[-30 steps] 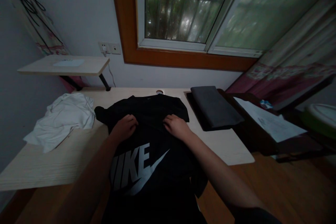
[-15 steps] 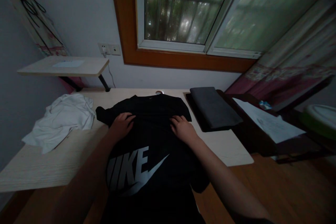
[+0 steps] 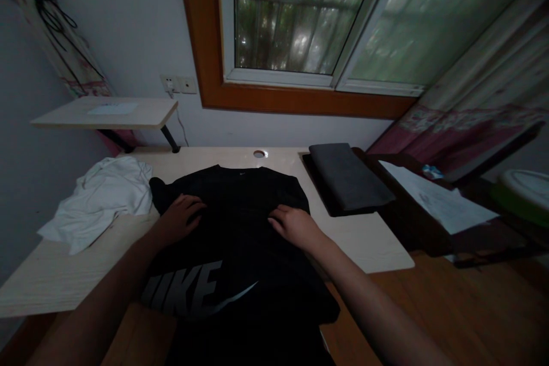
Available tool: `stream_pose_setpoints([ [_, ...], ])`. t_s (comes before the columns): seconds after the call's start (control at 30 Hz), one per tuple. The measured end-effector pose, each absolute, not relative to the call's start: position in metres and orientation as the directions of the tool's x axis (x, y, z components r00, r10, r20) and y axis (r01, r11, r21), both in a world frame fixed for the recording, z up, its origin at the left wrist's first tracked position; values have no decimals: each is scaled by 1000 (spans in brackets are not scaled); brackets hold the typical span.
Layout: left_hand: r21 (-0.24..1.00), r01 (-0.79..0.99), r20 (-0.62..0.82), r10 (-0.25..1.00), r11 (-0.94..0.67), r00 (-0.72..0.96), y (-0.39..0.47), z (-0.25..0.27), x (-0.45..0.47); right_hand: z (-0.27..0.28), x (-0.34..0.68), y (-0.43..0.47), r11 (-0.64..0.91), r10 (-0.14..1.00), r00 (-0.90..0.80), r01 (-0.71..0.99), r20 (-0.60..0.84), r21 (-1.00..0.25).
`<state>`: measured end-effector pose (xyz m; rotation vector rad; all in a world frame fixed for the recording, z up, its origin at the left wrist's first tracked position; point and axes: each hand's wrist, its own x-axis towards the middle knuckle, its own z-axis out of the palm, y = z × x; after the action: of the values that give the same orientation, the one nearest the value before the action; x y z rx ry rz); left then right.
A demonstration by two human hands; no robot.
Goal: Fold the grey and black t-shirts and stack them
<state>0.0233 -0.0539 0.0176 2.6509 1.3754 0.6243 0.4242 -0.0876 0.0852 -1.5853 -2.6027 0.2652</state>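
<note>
1. Black T-shirt (image 3: pixel 244 223) lies front-up on the worktop (image 3: pixel 377 240), collar toward the window (image 3: pixel 300 17), hem hanging off the near edge.
2. Left hand (image 3: pixel 180 218) and right hand (image 3: pixel 295 226) lie flat on its chest, fingers loosely spread, pinching nothing.
3. Likely soft, light and limp; best gripped at shoulders or hem.
4. Pale wood-grain worktop, dim room; white garment (image 3: pixel 103 197) left of the shirt, dark folded item (image 3: pixel 347 177) right.

Desk (image 3: pixel 381 240): set below the window (image 3: pixel 300 17), against the wall.
Shirt (image 3: pixel 240 223): spread on the desk's middle, its lower part hung over the near edge.
Left hand (image 3: pixel 180 218): laid on the shirt's left side.
Right hand (image 3: pixel 295 226): laid on the shirt's right side.
Cloth (image 3: pixel 103 197): heaped left of the shirt.
Pad (image 3: pixel 347 177): placed right of the shirt.
Paper (image 3: pixel 433 197): right of the pad.
Shelf (image 3: pixel 107 113): raised behind the cloth.
</note>
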Motion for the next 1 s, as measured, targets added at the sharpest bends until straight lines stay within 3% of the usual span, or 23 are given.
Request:
stream_pose_setpoints([
  [0.13, 245, 791, 298, 820, -560, 488, -67, 27, 7, 80, 419, -93, 525, 849, -529, 836, 19, -159],
  [0.23, 199, 828, 293, 838, -524, 460, -69, 32, 5, 72, 421, -88, 485, 874, -479, 870, 87, -88],
  [0.5, 55, 940, 282, 908, -337, 309, -61, 31, 42, 58, 442, -66, 154, 980, -156, 988, 124, 27],
  [0.7, -26, 976, 219, 951, -218, 218, -51, 25, 70, 61, 466, -48, -118, 984, 113, 993, 135, 30],
  [0.87, -27, 992, 209, 970, -124, 126, -39, 18, 90, 74, 455, -41, -56, 954, 49, 998, 296, 17],
  [1.0, 19, 997, 218, 974, -73, 67, -31, 15, 107, 76, 425, -34, 118, 947, -117, 993, 301, 14],
])
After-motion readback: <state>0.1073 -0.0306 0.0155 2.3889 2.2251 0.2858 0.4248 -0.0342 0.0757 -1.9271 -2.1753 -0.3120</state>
